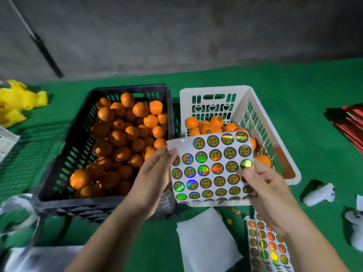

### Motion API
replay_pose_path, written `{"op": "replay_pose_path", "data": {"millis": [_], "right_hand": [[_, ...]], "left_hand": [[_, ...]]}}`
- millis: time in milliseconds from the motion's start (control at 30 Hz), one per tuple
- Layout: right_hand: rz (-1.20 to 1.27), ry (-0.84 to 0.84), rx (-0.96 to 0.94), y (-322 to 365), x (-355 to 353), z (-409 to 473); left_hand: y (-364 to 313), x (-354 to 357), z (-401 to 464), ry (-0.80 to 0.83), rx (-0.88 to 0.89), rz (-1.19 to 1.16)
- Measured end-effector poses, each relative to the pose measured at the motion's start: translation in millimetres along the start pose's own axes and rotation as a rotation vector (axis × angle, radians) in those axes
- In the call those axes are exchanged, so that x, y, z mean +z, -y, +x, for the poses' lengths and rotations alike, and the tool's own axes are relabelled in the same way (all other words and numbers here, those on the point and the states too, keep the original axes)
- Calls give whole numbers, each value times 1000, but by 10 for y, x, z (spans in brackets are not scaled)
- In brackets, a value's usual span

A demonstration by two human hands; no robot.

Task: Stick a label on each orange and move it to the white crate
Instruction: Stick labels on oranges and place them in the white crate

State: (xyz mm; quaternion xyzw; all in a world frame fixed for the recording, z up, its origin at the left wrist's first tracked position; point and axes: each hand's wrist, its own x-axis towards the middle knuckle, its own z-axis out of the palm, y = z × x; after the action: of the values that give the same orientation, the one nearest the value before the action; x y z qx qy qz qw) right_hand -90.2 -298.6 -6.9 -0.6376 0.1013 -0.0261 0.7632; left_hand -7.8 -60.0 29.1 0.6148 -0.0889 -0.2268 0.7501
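Observation:
A sheet of round holographic labels (pixel 211 167) is held up in front of the two crates. My left hand (pixel 155 179) holds its left edge near the top corner. My right hand (pixel 263 189) pinches its right edge, thumb over a label. The black crate (pixel 64 154) on the left is full of unlabelled oranges (pixel 117 138). The white crate (pixel 275 134) on the right holds several oranges (pixel 206 126), some showing labels; the sheet hides part of them.
More label sheets (pixel 269 246) and blank white backing sheets (pixel 206 242) lie on the green mat at the near right. A white roll (pixel 318 194) lies right of the white crate. Yellow bags (pixel 17 103) sit far left, red items (pixel 351 124) far right.

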Motion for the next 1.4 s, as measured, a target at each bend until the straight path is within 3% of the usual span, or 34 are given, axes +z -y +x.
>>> {"op": "replay_pose_path", "data": {"millis": [133, 200, 333, 500, 633, 767, 900, 1033, 1100, 1233, 1300, 1400], "right_hand": [[101, -82, -67, -133, 92, 83], [157, -150, -74, -189, 84, 263], [176, -226, -130, -312, 34, 633], [114, -214, -146, -524, 20, 805], [19, -285, -187, -585, -6, 801], [-30, -369, -234, -600, 26, 784], [-50, -402, -249, -579, 73, 781], [-71, -383, -249, -549, 78, 774], [-73, -383, -238, -536, 76, 769], [-80, -438, -227, -536, 71, 751], [-53, -445, -222, -527, 71, 746], [145, -367, -169, -464, 80, 705]], "left_hand": [[-83, -159, 402, 11, 118, 150], [-27, -263, 696, -85, 212, 227], [242, -545, 1431, -347, 271, 715], [202, -829, 2301, -348, 309, 1196], [104, -1044, 2894, -283, 112, 1658], [199, -1222, 3238, -94, -207, 1836], [307, -1285, 3307, -286, -102, 1968], [326, -1344, 3210, -273, -20, 1871], [269, -1372, 3033, -303, -29, 1701], [28, -1282, 2406, -401, -19, 1182], [-123, -1110, 1877, -326, 15, 776], [-172, -760, 1136, -179, 73, 419]]}}
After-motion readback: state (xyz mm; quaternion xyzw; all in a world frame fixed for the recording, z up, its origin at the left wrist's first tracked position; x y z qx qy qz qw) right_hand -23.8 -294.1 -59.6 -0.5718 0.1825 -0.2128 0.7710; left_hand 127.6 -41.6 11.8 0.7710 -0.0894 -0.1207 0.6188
